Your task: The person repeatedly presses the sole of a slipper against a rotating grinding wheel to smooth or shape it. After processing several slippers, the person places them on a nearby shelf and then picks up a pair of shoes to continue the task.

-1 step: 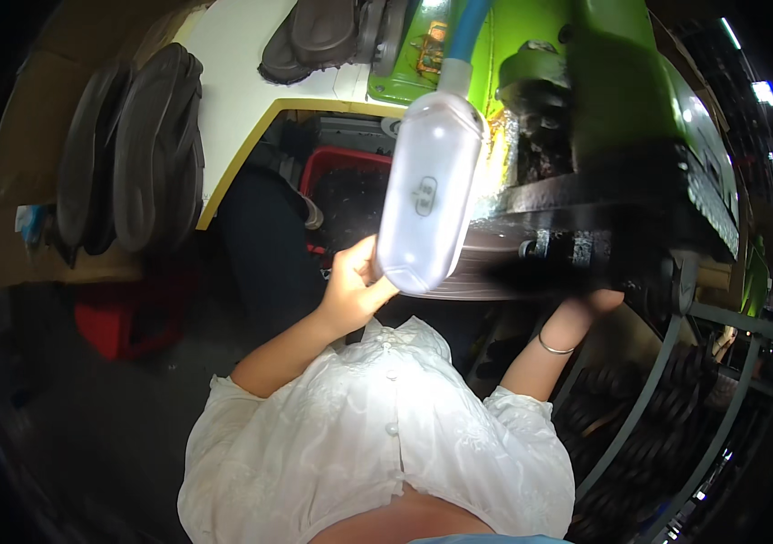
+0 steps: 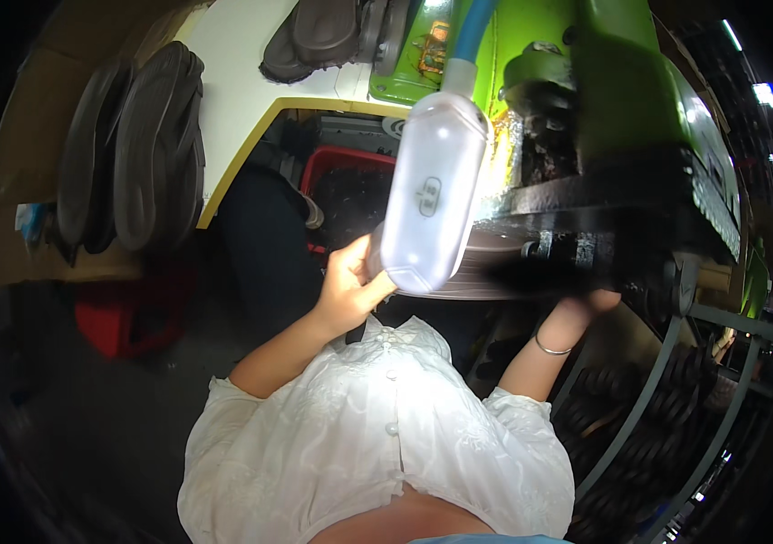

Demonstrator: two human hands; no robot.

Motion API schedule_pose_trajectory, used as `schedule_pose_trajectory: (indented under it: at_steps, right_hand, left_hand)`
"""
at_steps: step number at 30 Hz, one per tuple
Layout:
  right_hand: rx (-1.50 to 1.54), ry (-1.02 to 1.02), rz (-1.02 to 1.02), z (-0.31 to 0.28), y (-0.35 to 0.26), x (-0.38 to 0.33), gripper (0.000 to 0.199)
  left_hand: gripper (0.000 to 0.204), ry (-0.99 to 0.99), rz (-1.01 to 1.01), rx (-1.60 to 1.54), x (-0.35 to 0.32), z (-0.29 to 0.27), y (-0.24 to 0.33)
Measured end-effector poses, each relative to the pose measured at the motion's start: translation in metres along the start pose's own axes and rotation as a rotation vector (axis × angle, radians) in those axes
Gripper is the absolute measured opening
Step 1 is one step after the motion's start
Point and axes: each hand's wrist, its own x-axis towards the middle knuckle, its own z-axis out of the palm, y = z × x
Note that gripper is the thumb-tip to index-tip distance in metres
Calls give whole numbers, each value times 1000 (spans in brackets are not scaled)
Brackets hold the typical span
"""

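Note:
My left hand (image 2: 347, 288) is closed at the near end of a brown slipper (image 2: 486, 274) with a ribbed surface. Its fingertips are partly hidden behind the oblong white lamp (image 2: 434, 195), which hangs on a blue hose in front of the slipper. To the right, my right hand (image 2: 599, 301) reaches in beneath the dark edge of the green machine (image 2: 622, 82). Only the back of that hand by the wrist shows. Shadow and dark machine parts hide its fingers, so whether it grips anything cannot be seen.
Brown slippers (image 2: 158, 145) stand on the left of the white tabletop (image 2: 237, 68), and more slippers (image 2: 325, 32) lie at the back. Under the table is a red crate (image 2: 350, 156). A red stool (image 2: 115, 322) stands lower left. On the right, a grey metal rack (image 2: 667, 363) holds dark soles.

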Motion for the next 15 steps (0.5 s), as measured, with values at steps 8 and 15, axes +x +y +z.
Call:
schedule_pose_trajectory:
  at_steps: [8, 15]
  right_hand:
    - [421, -184, 217, -11, 54, -30, 43]
    - [522, -149, 241, 27, 75, -61, 45]
  left_hand:
    - [34, 11, 98, 59, 7, -51, -9]
    - [34, 111, 10, 208, -25, -78, 23]
